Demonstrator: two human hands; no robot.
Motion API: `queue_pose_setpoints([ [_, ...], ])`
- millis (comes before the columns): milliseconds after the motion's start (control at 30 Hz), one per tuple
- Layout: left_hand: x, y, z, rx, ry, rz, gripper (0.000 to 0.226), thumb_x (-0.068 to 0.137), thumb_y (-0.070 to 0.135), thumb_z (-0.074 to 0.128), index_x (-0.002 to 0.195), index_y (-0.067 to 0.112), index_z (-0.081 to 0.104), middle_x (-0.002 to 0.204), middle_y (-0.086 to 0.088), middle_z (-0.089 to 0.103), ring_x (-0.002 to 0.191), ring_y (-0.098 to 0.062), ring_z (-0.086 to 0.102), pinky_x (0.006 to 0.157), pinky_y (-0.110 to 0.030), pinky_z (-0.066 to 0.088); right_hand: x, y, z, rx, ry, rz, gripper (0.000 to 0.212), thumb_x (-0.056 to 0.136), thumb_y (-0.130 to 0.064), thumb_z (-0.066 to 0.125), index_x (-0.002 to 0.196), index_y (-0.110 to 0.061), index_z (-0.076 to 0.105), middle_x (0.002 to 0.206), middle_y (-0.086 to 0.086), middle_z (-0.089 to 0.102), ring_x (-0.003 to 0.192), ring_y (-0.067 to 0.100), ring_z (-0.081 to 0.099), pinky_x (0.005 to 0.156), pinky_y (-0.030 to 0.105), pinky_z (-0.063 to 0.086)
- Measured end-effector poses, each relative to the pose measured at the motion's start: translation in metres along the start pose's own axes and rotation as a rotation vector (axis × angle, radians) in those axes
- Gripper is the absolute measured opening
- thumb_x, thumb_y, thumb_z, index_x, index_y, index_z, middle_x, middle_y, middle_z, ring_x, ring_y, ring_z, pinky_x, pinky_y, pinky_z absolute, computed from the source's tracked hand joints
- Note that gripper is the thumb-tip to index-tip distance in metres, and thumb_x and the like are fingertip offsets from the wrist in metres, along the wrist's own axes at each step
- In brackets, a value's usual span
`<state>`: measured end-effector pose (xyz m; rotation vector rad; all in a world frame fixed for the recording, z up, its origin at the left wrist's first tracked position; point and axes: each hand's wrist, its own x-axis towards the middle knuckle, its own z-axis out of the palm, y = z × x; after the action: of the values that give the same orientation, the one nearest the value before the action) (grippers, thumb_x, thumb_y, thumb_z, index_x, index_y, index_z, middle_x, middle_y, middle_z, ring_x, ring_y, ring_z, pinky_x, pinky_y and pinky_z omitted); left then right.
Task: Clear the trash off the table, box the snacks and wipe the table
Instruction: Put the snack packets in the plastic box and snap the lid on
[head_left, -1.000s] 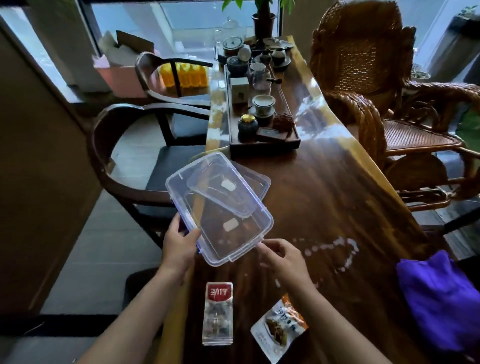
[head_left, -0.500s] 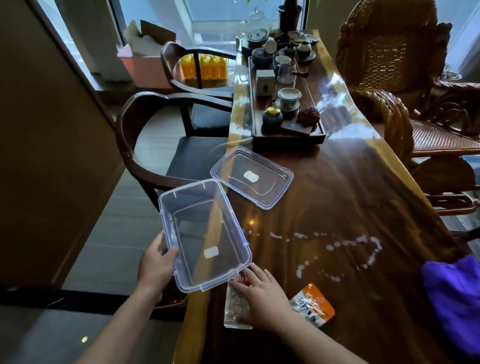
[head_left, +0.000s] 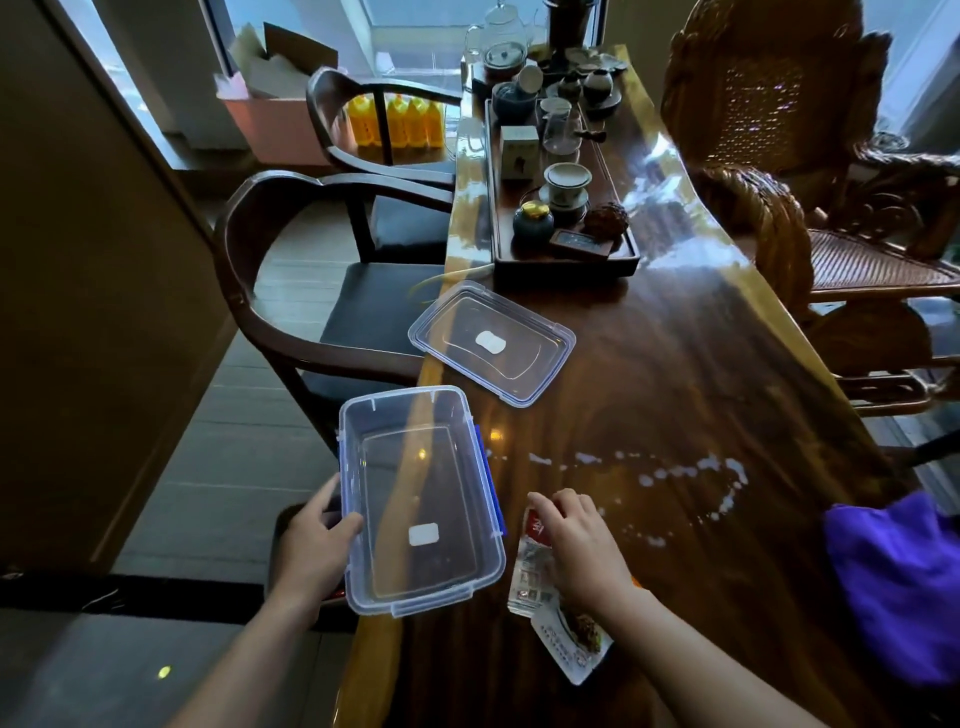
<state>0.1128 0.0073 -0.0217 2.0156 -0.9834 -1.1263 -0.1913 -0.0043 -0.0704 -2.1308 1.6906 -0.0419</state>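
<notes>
A clear plastic box (head_left: 421, 499) with blue clips sits at the near left edge of the wooden table (head_left: 675, 395), partly overhanging it. My left hand (head_left: 314, 545) grips its left wall. The box's clear lid (head_left: 493, 340) lies flat farther back. My right hand (head_left: 579, 545) rests with curled fingers on a red-topped clear snack packet (head_left: 530, 571) just right of the box. A second white snack packet (head_left: 574, 644) lies partly under my right wrist. White spilled droplets (head_left: 675, 473) trail across the tabletop. A purple cloth (head_left: 904, 582) lies at the right edge.
A dark tea tray (head_left: 566, 260) with cups, pots and jars stands at the back of the table. Two dark wooden armchairs (head_left: 291, 291) are left of the table, and rattan chairs (head_left: 779, 130) right. Yellow bottles (head_left: 400, 122) and a pink bin stand on the floor behind.
The box came down from mid-air, off the lid, to the table's near left edge. My right hand let go of the box and moved onto the red-topped snack packet.
</notes>
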Motion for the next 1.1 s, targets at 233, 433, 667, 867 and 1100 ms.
queue_pose_setpoints([
  [233,-0.027,-0.018,-0.004,-0.01,0.009,-0.032,0.063,0.092,0.015,0.061,0.145,0.042,0.039,0.104,-0.003,0.071,0.09,-0.021,0.071,0.076,-0.052,0.06,-0.005,0.004,-0.014,0.275,0.097,0.129,0.062,0.085,-0.012,0.071,0.14,-0.026,0.047,0.112,-0.009,0.041,0.102,0.011,0.047,0.094,0.03,0.051],
  [433,-0.049,-0.034,0.006,-0.016,0.016,-0.076,0.06,0.089,0.016,0.064,0.138,0.045,0.046,0.09,0.006,0.074,0.08,-0.016,0.073,0.075,-0.05,0.059,-0.001,0.008,-0.039,0.513,0.253,0.245,0.036,0.088,-0.006,0.068,0.121,-0.022,0.064,0.101,-0.009,0.054,0.097,0.01,0.058,0.071,0.012,0.044],
  [667,-0.057,-0.033,0.014,0.077,0.004,-0.07,0.061,0.088,0.015,0.067,0.143,0.026,0.046,0.113,0.004,0.063,0.1,-0.011,0.057,0.085,-0.039,0.05,-0.001,-0.002,-0.073,0.704,0.535,0.2,0.024,0.085,-0.005,0.072,0.106,-0.016,0.071,0.098,-0.004,0.067,0.091,0.004,0.062,0.072,0.002,0.044],
  [867,-0.07,-0.003,0.018,0.378,0.185,0.253,0.073,0.086,0.036,0.07,0.149,0.024,0.035,0.143,-0.007,0.045,0.126,-0.025,0.047,0.092,-0.041,0.044,-0.001,-0.022,-0.09,0.962,0.597,0.139,0.026,0.084,-0.005,0.075,0.104,-0.021,0.072,0.098,-0.005,0.072,0.093,0.009,0.068,0.078,0.024,0.057],
  [1100,-0.062,0.069,0.057,-0.001,-0.255,0.417,0.031,0.089,0.028,0.07,0.118,0.037,0.065,0.11,0.009,0.07,0.101,-0.009,0.066,0.086,-0.033,0.054,-0.004,-0.05,-0.099,1.213,0.362,0.037,0.027,0.079,0.002,0.078,0.098,-0.016,0.074,0.093,0.004,0.075,0.091,0.019,0.072,0.08,0.036,0.06],
])
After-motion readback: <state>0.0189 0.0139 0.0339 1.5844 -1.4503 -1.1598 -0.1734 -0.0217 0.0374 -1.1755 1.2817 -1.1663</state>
